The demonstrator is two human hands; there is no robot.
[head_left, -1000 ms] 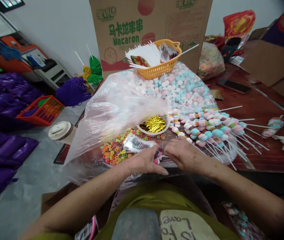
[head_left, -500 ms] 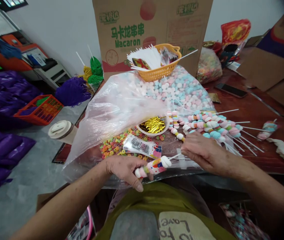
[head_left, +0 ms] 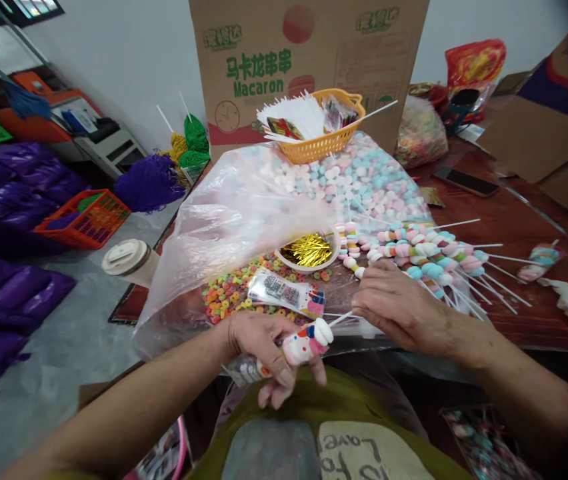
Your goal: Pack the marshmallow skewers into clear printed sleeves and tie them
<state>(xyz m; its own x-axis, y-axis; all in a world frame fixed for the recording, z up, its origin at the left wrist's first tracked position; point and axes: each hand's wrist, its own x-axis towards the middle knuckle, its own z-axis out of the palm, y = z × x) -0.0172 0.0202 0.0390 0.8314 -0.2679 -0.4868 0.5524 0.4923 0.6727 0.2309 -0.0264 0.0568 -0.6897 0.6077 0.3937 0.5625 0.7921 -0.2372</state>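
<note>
My left hand [head_left: 259,340] is closed around a clear printed bag [head_left: 297,348] with a marshmallow skewer [head_left: 323,331] in it. White marshmallows stick out of the bag's upper end, while its other end shows below my left wrist. Fingers of my right hand [head_left: 399,303] pinch the skewer's white stick [head_left: 340,319]. A stack of flat printed bags [head_left: 277,291] lies just beyond my left hand, on loose ring-shaped candies [head_left: 224,293]. Behind it, a white bowl [head_left: 336,248] holds gold twist ties [head_left: 310,250]. Finished-looking marshmallow skewers [head_left: 431,253] are heaped beyond my right hand.
A large clear bag of marshmallows [head_left: 364,177] spreads over the table, bearing a yellow basket [head_left: 314,148] of white sticks. A cardboard box [head_left: 309,47] stands behind. A lidded cup [head_left: 127,259] is at the left edge; a phone [head_left: 467,181] lies at right.
My left hand has shifted its hold along the skewer, and more of the bag now shows below the wrist. My right hand has moved slightly left with the stick.
</note>
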